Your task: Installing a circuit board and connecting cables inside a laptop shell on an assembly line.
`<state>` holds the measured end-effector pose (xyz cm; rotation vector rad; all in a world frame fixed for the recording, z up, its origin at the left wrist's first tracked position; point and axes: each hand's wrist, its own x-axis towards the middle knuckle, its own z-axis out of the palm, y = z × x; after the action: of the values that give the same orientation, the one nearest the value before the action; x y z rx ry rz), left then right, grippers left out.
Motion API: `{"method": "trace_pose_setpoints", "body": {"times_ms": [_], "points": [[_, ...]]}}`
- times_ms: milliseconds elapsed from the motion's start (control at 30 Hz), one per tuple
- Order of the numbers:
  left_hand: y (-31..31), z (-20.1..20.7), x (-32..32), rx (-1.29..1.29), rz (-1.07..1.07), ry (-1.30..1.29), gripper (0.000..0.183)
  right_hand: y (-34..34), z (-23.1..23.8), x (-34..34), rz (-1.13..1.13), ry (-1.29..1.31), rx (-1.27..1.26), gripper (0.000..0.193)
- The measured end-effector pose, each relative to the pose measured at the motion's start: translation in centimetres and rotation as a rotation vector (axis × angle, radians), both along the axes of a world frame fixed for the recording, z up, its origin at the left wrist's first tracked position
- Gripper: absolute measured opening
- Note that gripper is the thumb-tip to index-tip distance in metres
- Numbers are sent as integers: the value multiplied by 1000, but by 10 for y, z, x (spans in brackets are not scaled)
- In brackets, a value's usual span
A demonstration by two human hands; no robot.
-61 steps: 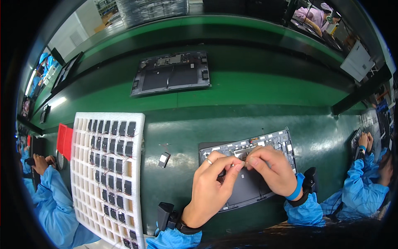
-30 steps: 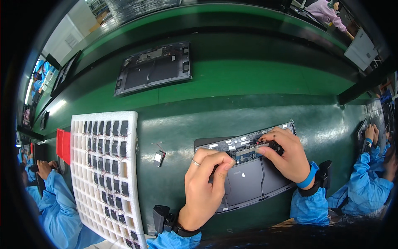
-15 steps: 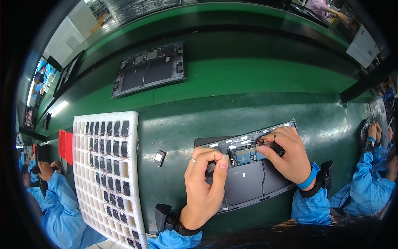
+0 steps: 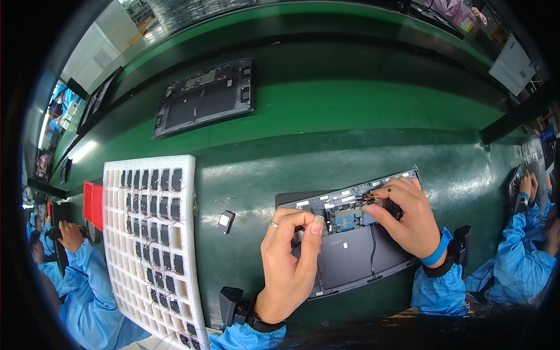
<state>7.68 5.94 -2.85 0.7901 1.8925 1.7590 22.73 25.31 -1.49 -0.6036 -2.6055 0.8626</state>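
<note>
An opened laptop base (image 4: 350, 256) lies slightly turned on the bench, its blue circuit board (image 4: 347, 220) and dark internals exposed. Over its left part, my left hand (image 4: 289, 254) is closed, thumb and forefinger pinched; whatever is between them is too small to tell. My right hand (image 4: 408, 219) reaches over the upper right of the board. Its thumb and fingers pinch close to small black and red bits, perhaps wires, and the fingers partly hide what they grip. Left of the base, a small black part with thin wires (image 4: 226, 221) rests on the bench.
A white foam tray (image 4: 189, 233) holds rows of small black wired parts. Beside it stands a red bin (image 4: 92, 203). Another opened base (image 4: 204, 102) lies on the green conveyor belt (image 4: 350, 105). Co-workers in blue sleeves sit at both sides.
On the belt, the other opened base has shifted slightly left. Both my hands keep nearly the same place and pinch. The left co-worker's hand and a far person's hand have moved.
</note>
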Motion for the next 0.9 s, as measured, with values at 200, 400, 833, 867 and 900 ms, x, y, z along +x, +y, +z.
{"method": "trace_pose_setpoints", "body": {"times_ms": [200,400,833,867,900], "points": [[0,-3,-3,-15,-53,85,15,1,1,1,3,-13,7,28],[3,-1,-2,-1,-61,124,7,1,1,0,0,-5,-21,25],[7,-1,-5,-9,-100,444,10,8,1,9,-104,62,-595,21],[7,-2,-6,-3,-105,490,16,8,1,9,-106,71,-611,21],[7,-2,-8,4,-110,535,22,8,1,9,-106,70,-612,21]]}}
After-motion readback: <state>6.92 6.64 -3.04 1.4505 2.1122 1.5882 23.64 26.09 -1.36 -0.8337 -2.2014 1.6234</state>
